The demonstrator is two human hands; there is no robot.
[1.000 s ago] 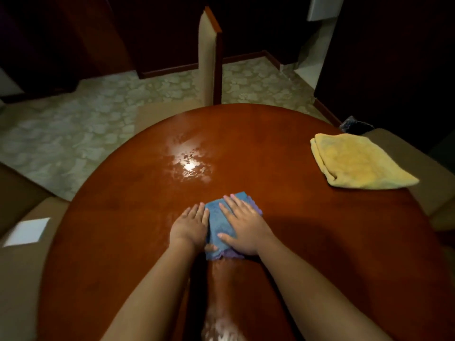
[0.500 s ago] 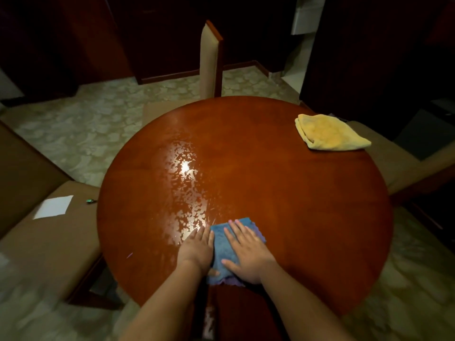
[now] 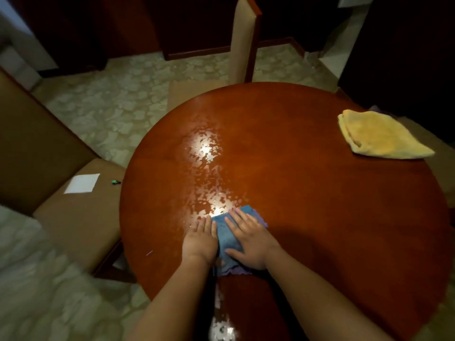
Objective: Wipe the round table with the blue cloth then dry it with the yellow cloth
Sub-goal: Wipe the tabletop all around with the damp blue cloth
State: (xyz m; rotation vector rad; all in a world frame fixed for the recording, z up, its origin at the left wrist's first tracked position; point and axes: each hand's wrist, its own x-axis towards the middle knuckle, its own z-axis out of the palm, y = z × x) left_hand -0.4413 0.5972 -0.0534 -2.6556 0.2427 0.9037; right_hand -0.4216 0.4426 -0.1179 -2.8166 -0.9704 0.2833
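Change: both hands and the blue cloth (image 3: 227,238) stay near the table's near edge — wet streaks reach farther.
Left hand (image 3: 200,239): flat, fingers straight, pressing the cloth's left edge.
Right hand (image 3: 250,239): flat on the cloth.
Yellow cloth (image 3: 379,139): folded, far right on the round table (image 3: 307,193) — untouched.

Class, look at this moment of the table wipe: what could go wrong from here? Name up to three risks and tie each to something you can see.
1. The yellow cloth overhangs the table edge at the far right; a wide sweep might knock it off.
2. Both hands, left hand and right hand, press flat on the blue cloth, gripping nothing, so it could bunch or slip.
3. The wet streaks cover only the left-centre; the right side may get missed.
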